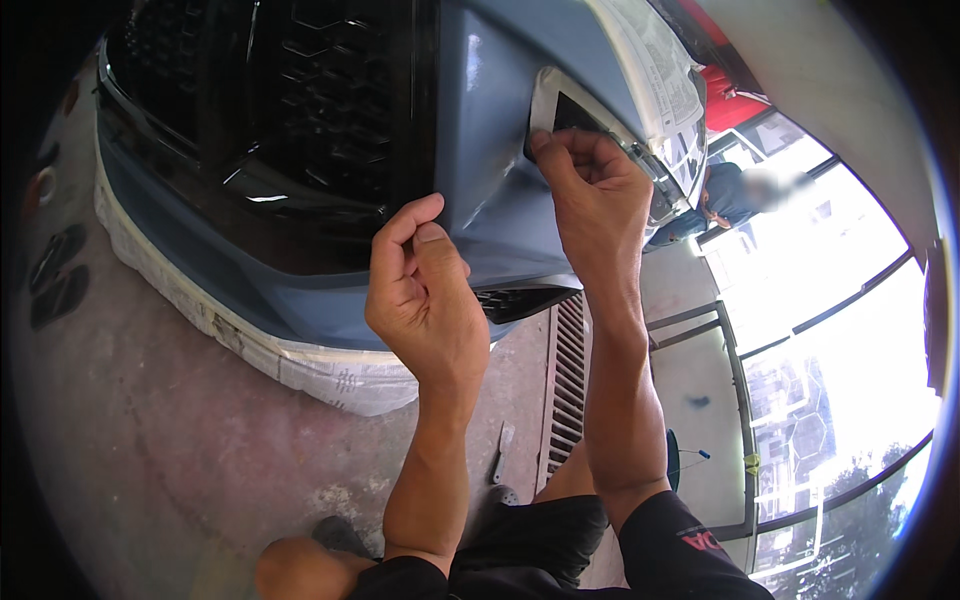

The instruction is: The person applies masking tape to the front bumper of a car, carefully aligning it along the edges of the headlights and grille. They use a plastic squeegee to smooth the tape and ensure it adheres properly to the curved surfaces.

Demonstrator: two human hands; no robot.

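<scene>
A blue-grey car bumper (505, 215) fills the upper middle, beside a glossy black grille (300, 130). My right hand (600, 190) is closed in a pinch at the pale masking tape (543, 98) that edges a dark opening in the bumper. Its thumb tip lies on the tape's near corner, while the curled fingers cover part of the opening. Lower and to the left, my left hand (425, 285) hovers in front of the bumper, next to the grille. Its fingers are curled toward the thumb; whatever they might hold is hidden.
Newspaper masking (330, 380) wraps the bumper's lower edge, and more paper (655, 80) covers the panel above. Below runs a floor grate (567, 400), with a putty knife (499, 455) on the concrete near my foot. Another person (728, 195) is beyond the car at right.
</scene>
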